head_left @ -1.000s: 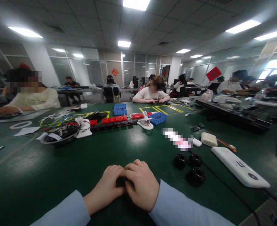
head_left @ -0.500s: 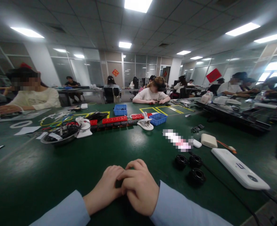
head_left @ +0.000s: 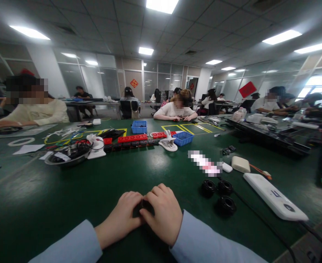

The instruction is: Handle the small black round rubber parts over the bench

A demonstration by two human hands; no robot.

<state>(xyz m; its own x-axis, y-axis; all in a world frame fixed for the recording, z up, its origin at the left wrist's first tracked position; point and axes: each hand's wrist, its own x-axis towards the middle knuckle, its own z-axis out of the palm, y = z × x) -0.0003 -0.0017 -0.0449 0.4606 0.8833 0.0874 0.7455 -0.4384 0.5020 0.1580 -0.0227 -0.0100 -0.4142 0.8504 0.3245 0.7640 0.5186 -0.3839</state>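
My left hand (head_left: 122,217) and my right hand (head_left: 165,213) meet near the front of the green table (head_left: 100,186). Their fingers curl inward and touch at the tips, with the thumbs close together below. A dark gap shows between the palms; whether a small dark object lies in it, I cannot make out. To the right of my right hand are three black round parts (head_left: 226,205), and a black cable runs from near them toward the front edge.
A white power bank-like device (head_left: 276,197) and a cream case (head_left: 241,164) lie at right. Further back are blue bins (head_left: 183,138), red-and-black strips (head_left: 132,138), a white clip stand (head_left: 168,142) and a metal bowl (head_left: 67,157). People sit around the table.
My right hand's fingers have drawn together beside my left fingertips, and its thumb now shows. The view has shifted slightly. The person at left has moved their arms.
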